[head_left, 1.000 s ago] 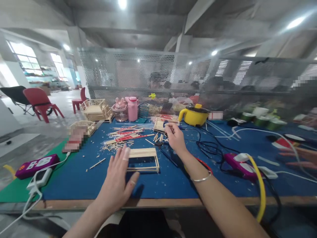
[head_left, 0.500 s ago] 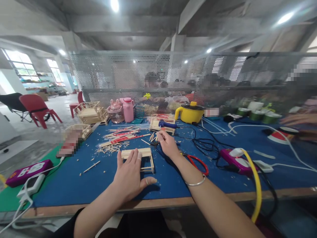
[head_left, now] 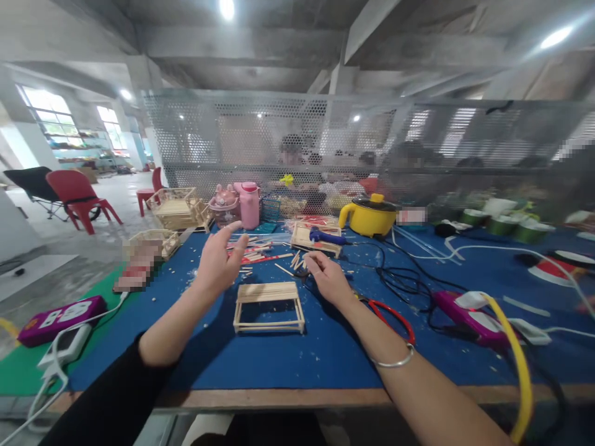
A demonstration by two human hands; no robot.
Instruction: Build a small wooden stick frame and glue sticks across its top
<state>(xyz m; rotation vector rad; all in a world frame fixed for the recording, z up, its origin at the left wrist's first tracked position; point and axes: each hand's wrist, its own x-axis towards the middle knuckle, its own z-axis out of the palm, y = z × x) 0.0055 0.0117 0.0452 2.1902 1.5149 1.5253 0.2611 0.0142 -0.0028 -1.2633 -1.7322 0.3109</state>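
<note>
A small stick frame (head_left: 268, 306), shaped like a little bench with a slatted top, sits on the blue table mat with no hand on it. My left hand (head_left: 218, 260) is raised to its upper left, open, thumb and fingers apart. Behind that hand lie thin wooden sticks (head_left: 260, 253), some in red wrapping. My right hand (head_left: 330, 279) is closed in a pinch beside several short sticks (head_left: 297, 259); whatever its fingertips hold is hidden. A blue glue gun (head_left: 328, 236) rests on another stick piece (head_left: 302, 237) just beyond.
Red-handled scissors (head_left: 393, 316) and black cables lie right of my right hand. A purple power strip (head_left: 469, 317), yellow pot (head_left: 372, 215) and pink bottle (head_left: 250, 207) stand about. More stick pieces (head_left: 179, 210) are at the left. A perforated metal screen (head_left: 242, 136) closes the back.
My left hand has let go of the stick frame and moved up and forward to the left, uncovering it. My right hand stays by the short sticks. The view has shifted slightly.
</note>
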